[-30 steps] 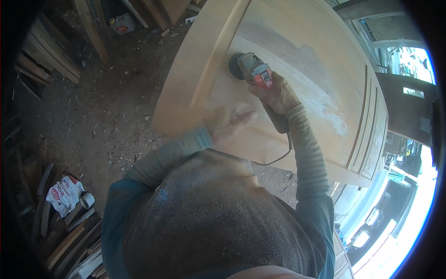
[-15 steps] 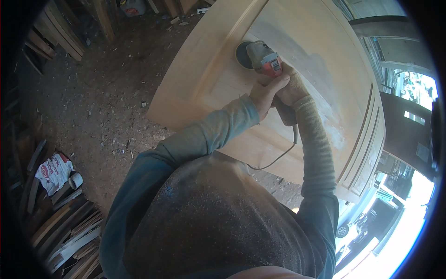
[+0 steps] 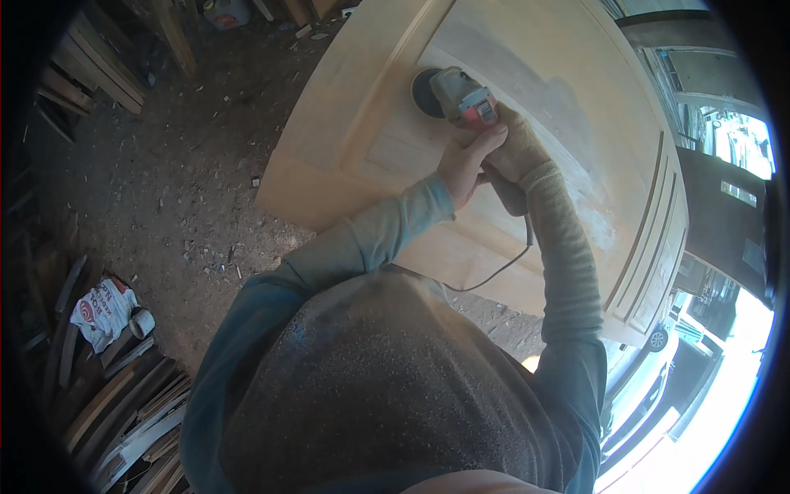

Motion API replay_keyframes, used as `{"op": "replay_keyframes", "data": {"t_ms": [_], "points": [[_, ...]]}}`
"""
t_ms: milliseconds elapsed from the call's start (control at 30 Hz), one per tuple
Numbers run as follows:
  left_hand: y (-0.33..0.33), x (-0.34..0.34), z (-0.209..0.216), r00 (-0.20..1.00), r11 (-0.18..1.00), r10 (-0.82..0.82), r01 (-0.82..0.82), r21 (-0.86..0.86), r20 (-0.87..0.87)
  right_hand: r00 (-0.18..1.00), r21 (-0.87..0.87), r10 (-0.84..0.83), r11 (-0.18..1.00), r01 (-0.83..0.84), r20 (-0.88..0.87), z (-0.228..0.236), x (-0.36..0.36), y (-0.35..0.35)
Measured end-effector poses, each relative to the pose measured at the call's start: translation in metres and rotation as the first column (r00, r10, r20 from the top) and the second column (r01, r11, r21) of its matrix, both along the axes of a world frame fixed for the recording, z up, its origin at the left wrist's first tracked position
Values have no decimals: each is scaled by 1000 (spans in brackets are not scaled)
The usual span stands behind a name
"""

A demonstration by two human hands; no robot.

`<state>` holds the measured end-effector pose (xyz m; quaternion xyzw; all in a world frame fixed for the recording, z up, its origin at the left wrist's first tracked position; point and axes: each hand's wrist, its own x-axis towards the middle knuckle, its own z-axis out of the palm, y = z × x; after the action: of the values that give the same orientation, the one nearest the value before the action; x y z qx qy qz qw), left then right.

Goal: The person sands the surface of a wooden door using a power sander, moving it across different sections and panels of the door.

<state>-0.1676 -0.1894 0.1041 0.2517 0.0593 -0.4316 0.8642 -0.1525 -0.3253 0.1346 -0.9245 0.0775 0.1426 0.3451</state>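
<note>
A grey and red angle grinder [image 3: 455, 92] with a round sanding disc [image 3: 426, 92] rests on the face of a pale wooden door [image 3: 325, 144]. The disc lies on the raised panel, close to the moulded groove on its left side. My left hand [image 3: 466, 162] is wrapped round the grinder's body, its thumb across the top. On the other side my right hand [image 3: 518, 148], dusty and partly hidden, is closed round the same body. The handle end and black cord [image 3: 494, 276] come out below my hands. White dust smears the panel right of them.
Wood chips litter the dirt floor [image 3: 181, 189] at left. Timber offcuts [image 3: 136, 420] and a white printed sack [image 3: 105, 313] lie at lower left. Boards [image 3: 99, 62] lean at upper left. A dark panel [image 3: 724, 222] and a parked vehicle's wheel [image 3: 657, 339] show at right.
The view has shifted slightly, so the door sits a little further left. The grinder has moved slightly up and left in the picture. Both hands keep their grip.
</note>
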Motion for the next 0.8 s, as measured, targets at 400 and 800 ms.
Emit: {"op": "replay_keyframes", "data": {"t_ms": [400,800], "points": [[-9,-68,-22,997,997,66,-67,39,44,986,-58,-13,998,3,-168,22,-70,12],[-153,-81,-15,969,977,-197,180,118,147,942,158,-334,930,333,-21,29,-114,-118]]}}
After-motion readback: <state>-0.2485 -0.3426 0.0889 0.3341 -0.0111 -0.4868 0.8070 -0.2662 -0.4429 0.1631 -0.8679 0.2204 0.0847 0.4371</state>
